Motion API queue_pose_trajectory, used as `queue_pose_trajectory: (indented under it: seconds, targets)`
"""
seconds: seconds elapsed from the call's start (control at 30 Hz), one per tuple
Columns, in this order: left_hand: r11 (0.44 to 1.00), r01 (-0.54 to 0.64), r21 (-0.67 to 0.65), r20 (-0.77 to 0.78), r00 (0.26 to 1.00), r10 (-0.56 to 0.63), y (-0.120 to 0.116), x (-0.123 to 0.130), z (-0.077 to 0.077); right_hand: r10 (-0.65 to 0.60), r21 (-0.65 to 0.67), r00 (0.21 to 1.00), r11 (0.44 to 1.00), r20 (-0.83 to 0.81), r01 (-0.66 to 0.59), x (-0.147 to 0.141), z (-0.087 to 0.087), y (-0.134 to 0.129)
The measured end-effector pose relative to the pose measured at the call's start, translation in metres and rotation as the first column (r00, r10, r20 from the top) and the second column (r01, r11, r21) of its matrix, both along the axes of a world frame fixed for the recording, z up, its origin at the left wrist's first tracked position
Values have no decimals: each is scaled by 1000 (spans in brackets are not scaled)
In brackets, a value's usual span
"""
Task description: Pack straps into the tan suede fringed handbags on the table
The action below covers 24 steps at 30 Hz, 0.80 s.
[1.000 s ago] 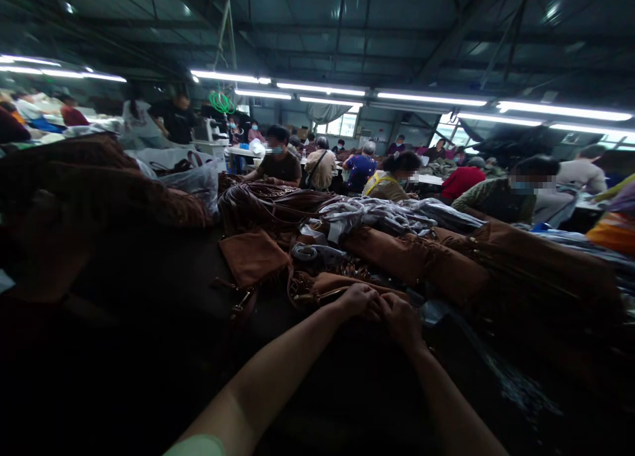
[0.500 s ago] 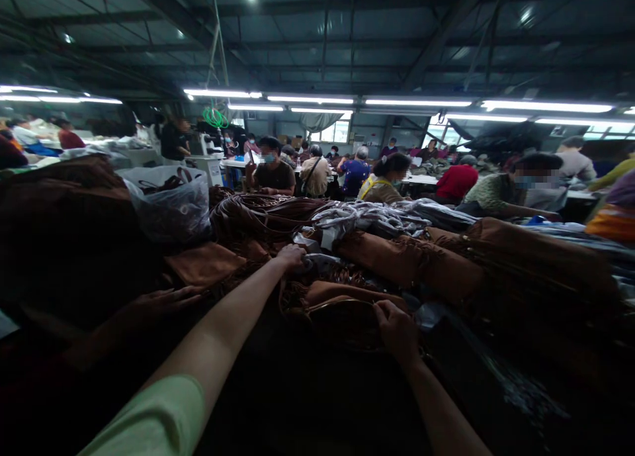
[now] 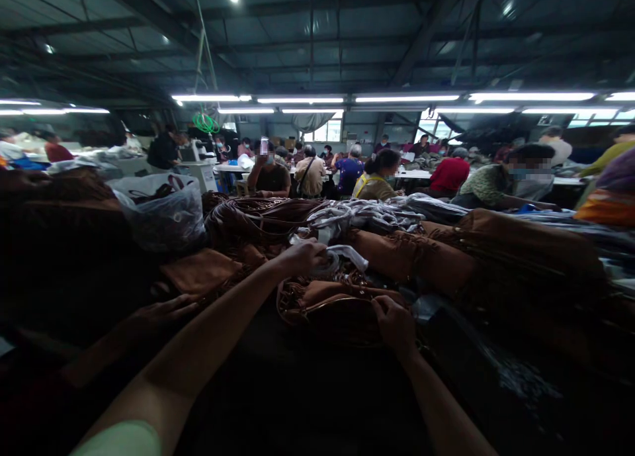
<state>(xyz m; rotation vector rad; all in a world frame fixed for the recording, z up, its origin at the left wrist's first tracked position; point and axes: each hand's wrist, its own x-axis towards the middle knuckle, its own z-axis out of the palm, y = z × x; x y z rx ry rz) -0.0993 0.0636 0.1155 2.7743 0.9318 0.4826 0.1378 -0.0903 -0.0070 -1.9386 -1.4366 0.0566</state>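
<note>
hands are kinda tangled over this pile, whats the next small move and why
Probably best to lift the white cloth clear of the brown suede fringed bag with the left hand. That hand already has the cloth bunched in its grasp just behind the bag, while the right hand is at the bag's top edge and could steady it.

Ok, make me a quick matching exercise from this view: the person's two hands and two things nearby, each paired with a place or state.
Things:
1. left hand
2. right hand
3. plastic bag
4. green coil

Places or states:
A. hanging overhead
B. on a brown bag
C. holding pale cloth
D. left of the fringed pile

Pairs: 1-C, 2-B, 3-D, 4-A.
</note>
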Motion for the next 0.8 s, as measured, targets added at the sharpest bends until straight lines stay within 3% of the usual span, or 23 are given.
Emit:
queue_pose_trajectory:
  seconds: [0.17,0.27,0.33,0.43,0.5,0.6,0.7,0.8]
  targets:
    - [970,-82,-229,-232,972,27,-13,-4,-51,6,33,1000,999,-13,-5,0,1,-1]
    - [933,-69,-353,-252,968,-24,-7,-5,-51,14,51,999,999,-34,-12,-1,1,-2]
    - [950,14,-312,-159,985,-67,-5,6,-41,8,57,999,998,-50,-5,-2,1,-3]
    - [984,111,-141,28,994,-108,-13,45,-36,-11,66,999,998,-53,14,-2,0,-4]
    - [983,151,-108,71,987,-144,-22,78,-47,-9,65,998,998,-68,13,-1,0,-4]
    - [973,219,-72,-3,975,-220,-33,117,-73,3,70,994,997,-109,5,2,-2,-4]
    - [966,248,-67,-54,966,-252,-33,132,-90,10,96,992,995,-128,3,3,-3,-3]
    - [979,185,-83,7,983,-185,-29,129,-94,14,118,988,993,-151,4,4,-4,-2]
